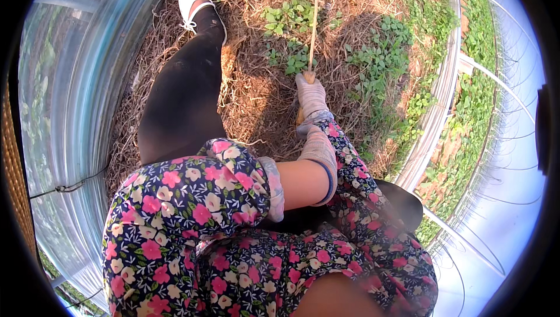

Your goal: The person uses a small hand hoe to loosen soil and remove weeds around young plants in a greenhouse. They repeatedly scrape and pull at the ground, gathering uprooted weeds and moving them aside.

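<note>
A long wooden stick [314, 28] points away from me over the dry ground. My right hand [311, 94], in a striped knit glove, is closed around it where a thicker wooden part shows at the fingers. Just behind and below it, my left hand [309, 135], in a similar glove with a blue-edged cuff, grips the lower part; a bit of yellowish wood shows between the two hands. The fingers of the left hand are mostly hidden by its own wrist. The far end of the stick lies among green weeds [297, 11]; whether it bears a tool head cannot be seen.
Dry straw-like plant litter [249, 72] covers the ground, with green weeds [380, 54] at the right. Clear plastic sheeting [87, 98] rises at the left. A pale rail-like edge [437, 120] and white hoops stand at the right. My white shoe [192, 2] is at the upper left.
</note>
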{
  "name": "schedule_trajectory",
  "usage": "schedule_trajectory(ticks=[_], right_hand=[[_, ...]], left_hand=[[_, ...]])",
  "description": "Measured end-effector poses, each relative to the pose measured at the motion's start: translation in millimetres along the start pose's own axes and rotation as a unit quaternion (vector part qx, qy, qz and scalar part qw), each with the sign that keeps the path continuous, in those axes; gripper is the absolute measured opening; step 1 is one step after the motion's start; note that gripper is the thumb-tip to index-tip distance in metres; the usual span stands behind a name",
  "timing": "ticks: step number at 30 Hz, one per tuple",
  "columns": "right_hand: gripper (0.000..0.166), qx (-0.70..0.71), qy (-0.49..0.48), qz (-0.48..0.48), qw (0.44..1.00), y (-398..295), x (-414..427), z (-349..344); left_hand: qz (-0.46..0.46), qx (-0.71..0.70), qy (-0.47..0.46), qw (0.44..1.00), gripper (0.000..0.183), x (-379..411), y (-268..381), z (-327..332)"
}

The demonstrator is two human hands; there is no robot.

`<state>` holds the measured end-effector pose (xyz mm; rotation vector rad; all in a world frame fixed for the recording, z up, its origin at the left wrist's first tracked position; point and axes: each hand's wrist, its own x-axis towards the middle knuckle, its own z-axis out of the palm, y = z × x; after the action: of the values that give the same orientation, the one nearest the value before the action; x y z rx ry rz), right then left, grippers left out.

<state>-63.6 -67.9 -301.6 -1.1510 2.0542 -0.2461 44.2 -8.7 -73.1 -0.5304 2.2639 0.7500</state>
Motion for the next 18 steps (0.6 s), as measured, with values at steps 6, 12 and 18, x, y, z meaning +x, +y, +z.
schedule_trajectory(ticks=[6,12,18], right_hand=[[0.042,0.100,-0.043,0.097,0.989,-10.0,81.4,-22.5],[0.036,0.019,-0.056,0.086,0.995,-19.2,-34.8,-0.2],[0.023,0.148,-0.108,0.126,0.975,-34.9,7.9,-20.3]], left_hand=[[0.079,-0.051,-0.062,0.994,0.063,14.7,-6.9,-15.9],[0.012,-0.012,-0.019,1.000,0.064,17.9,2.2,5.6],[0.058,-0.048,-0.051,0.996,0.053,5.4,-8.1,-10.6]])
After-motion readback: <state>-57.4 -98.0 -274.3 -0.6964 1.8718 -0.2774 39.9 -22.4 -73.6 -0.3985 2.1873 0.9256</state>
